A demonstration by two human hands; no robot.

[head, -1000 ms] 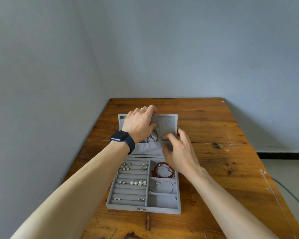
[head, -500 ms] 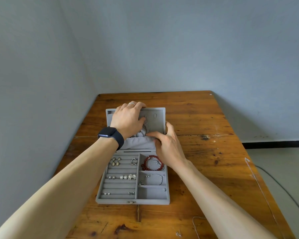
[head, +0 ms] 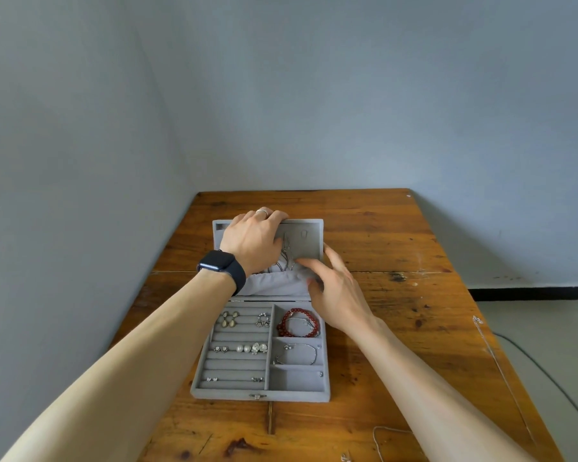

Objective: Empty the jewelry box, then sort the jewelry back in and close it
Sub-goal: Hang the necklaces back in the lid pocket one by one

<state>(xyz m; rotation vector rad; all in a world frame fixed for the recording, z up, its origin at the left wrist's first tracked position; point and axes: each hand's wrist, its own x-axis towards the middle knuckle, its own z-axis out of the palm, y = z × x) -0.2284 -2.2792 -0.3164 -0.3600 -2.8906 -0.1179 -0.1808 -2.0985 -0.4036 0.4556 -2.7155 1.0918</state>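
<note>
A loose silver chain [head: 377,438] is lying at the wooden table's [head: 397,345] near edge. The grey jewelry box [head: 261,394] is sitting open mid-table, with earrings and a red bead bracelet [head: 297,323] in its tray. The right hand [head: 337,291] is spreading nearly straight fingers along the raised lid's [head: 309,241] right edge, thumb pressing the lining. The left hand [head: 252,240] is curling over and gripping the lid's top edge.

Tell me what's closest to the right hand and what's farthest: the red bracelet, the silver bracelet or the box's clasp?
Counting from the right hand, in the head view:
1. Red bracelet, in the box's far right compartment, just beside the hand.
2. Silver bracelet, in the next compartment toward the person.
3. Clasp, on the box's front edge.
</note>
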